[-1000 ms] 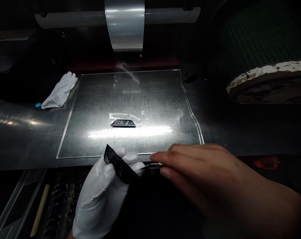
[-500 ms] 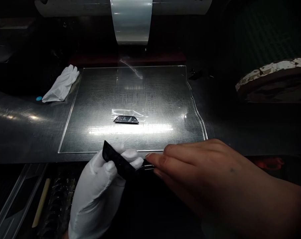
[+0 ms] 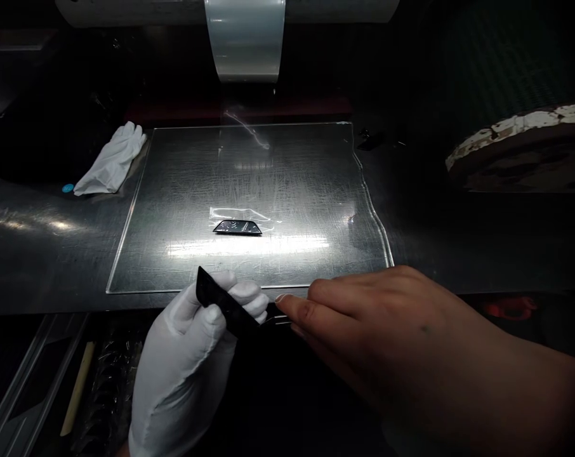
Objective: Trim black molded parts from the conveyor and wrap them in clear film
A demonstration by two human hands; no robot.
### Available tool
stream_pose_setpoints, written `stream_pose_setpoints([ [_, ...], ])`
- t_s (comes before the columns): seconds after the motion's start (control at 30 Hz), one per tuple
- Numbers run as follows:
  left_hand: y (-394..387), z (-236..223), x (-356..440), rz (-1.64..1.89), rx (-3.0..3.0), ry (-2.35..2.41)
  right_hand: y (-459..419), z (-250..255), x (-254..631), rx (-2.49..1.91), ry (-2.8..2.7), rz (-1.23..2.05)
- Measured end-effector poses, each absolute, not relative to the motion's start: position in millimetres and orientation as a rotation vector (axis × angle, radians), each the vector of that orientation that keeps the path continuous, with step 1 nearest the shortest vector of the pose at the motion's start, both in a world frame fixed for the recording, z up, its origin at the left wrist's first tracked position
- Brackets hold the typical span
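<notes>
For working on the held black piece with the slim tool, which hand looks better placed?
The right hand, I'd judge: it grips the slim tool, its tip at or near the lower end of the black piece. The gloved left hand is busy holding that piece between thumb and fingers.

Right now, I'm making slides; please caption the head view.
A white-gloved left hand grips a narrow black part while the bare right hand holds a slim shiny tool near its end.
</notes>
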State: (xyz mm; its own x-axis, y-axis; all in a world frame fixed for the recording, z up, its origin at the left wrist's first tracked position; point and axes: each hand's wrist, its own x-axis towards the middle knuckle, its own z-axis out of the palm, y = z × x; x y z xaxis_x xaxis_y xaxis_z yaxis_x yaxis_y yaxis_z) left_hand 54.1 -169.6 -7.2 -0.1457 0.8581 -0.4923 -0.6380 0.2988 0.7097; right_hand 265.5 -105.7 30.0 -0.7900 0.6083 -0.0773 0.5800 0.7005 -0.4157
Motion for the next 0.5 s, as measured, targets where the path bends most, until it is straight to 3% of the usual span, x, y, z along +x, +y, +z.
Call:
stream_pose_setpoints([
  [0.33, -164.0, -18.6, 50.2, 1.369, 0.255, 1.027, -115.7, 23.6, 298.1, -0.961, -2.437, 0.910],
  [0.5, -174.5, -34.8, 50.4, 1.146, 0.374, 1.037, -88.6, -27.5, 381.6, -1.593, -2.132, 0.348],
])
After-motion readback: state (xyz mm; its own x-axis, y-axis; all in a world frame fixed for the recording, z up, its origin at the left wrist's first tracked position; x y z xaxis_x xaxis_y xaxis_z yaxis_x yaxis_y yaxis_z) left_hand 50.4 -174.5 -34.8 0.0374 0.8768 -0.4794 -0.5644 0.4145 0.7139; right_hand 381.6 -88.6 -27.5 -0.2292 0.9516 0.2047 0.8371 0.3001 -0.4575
